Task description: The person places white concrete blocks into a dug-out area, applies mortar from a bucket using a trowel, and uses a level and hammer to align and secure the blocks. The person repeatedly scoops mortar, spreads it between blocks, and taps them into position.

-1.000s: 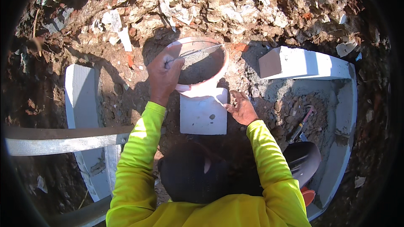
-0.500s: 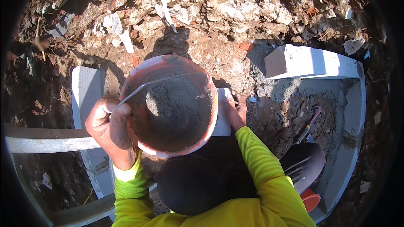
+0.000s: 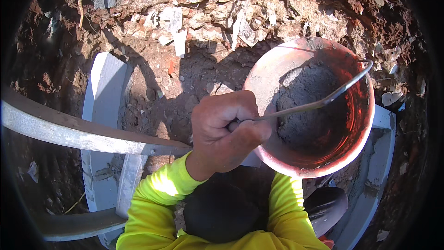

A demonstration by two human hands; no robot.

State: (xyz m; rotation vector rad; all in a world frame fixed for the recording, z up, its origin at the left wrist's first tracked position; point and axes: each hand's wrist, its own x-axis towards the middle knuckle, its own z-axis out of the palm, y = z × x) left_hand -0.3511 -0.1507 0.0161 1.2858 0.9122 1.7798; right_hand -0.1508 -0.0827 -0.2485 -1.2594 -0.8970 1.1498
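An orange bucket [image 3: 260, 75] hangs tilted at the right, its inside smeared with grey. Wet grey mortar [image 3: 300, 106] lies in it. My left hand [image 3: 226, 132] is closed in a fist around the bucket's wire handle [image 3: 319, 103], which stretches across the opening to the far rim. My right forearm in its yellow sleeve [image 3: 286, 199] runs up under the bucket, which hides my right hand. A small part of a pale block [image 3: 252, 159] shows between my left wrist and the bucket.
Light grey blocks [image 3: 104, 92] form a low wall at the left. More blocks [image 3: 377, 166] line the right side, partly behind the bucket. A metal frame [image 3: 92, 139] reaches in from the left edge. Rough earth with rubble [image 3: 208, 32] rises at the far side.
My left hand has carried the bucket by its handle to the right. My right hand, earlier visible at the pale block, is now hidden beneath the bucket.
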